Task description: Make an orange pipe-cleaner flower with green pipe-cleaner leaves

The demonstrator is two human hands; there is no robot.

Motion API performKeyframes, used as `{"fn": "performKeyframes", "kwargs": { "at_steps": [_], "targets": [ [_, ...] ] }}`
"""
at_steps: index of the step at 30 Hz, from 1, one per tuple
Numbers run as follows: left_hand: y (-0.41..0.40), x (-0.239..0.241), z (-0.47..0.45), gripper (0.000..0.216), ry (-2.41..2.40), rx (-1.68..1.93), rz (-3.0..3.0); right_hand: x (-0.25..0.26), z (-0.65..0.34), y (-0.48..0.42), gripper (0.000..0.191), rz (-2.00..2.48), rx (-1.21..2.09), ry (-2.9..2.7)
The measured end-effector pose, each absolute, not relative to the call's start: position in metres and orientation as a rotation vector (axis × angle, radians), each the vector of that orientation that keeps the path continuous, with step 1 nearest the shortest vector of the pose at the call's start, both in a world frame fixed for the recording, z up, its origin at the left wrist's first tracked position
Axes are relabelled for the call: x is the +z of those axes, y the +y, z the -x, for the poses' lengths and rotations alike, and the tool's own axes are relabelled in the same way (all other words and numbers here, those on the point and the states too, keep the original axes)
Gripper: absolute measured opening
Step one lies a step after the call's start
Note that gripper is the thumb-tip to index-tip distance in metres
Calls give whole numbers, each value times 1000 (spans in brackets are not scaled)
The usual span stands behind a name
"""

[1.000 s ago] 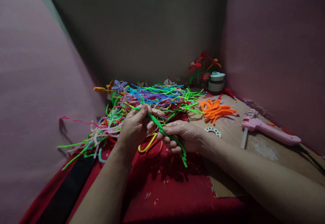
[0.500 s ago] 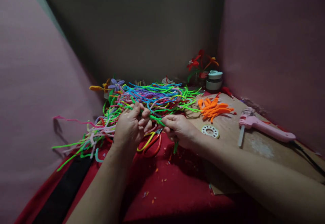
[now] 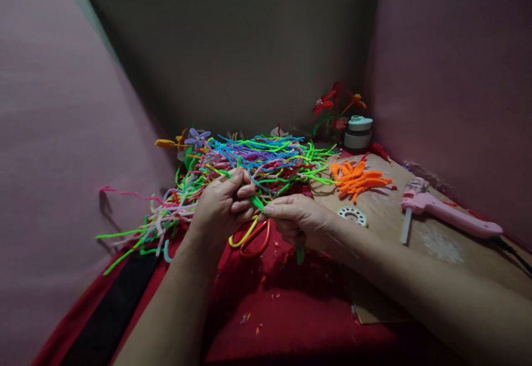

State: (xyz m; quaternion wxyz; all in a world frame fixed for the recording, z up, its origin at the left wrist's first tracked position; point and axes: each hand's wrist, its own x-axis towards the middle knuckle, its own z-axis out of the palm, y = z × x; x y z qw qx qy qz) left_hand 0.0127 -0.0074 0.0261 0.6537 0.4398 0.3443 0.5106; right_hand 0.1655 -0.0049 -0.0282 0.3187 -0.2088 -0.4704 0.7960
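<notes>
Green pipe cleaners [image 3: 257,204] stretch between my two hands, above the red cloth. My left hand [image 3: 226,199] is closed around one end, and a green tip pokes up over its fingers. With thumb and fingers pinched, my right hand [image 3: 297,216] grips the other end; a green piece hangs out below it. Just under the hands lie scissors [image 3: 255,241] with red and yellow handles, their blades hidden. Behind them spreads a large heap of multicoloured pipe cleaners [image 3: 257,153].
On a brown board [image 3: 382,211] at right lie orange pipe cleaner pieces [image 3: 359,179], a white disc with holes [image 3: 352,216] and a pink glue gun [image 3: 453,211]. Pipe cleaner flowers [image 3: 332,106] and a lidded container [image 3: 358,132] stand behind. A black strip [image 3: 112,310] crosses the red cloth [image 3: 257,310].
My right hand has dropped slightly and moved nearer my left, so less green shows between them. The whole view has shifted a little, with everything appearing further right.
</notes>
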Motion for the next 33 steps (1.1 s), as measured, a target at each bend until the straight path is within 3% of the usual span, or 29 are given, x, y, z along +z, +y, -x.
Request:
{"fn": "performKeyframes", "kwargs": {
  "at_steps": [9, 14, 18, 26, 33],
  "targets": [
    [12, 26, -3, 16, 690, 1674, -794, -27, -164, 0, 20, 536, 1818, -1082],
    [11, 11, -13, 12, 856, 1380, -880, -26, -163, 2, 22, 596, 1609, -1061],
    [-3, 2, -29, 16, 904, 1104, -1142, -26, -162, -2, 24, 589, 1674, -1053],
    [-3, 5, -30, 21, 911, 1339, -1124, -27, -166, -4, 13, 513, 2109, -1026],
    [-1, 5, -26, 16, 944, 1354, -1066, -37, -156, -5, 20, 511, 2013, -1189]
  ]
}}
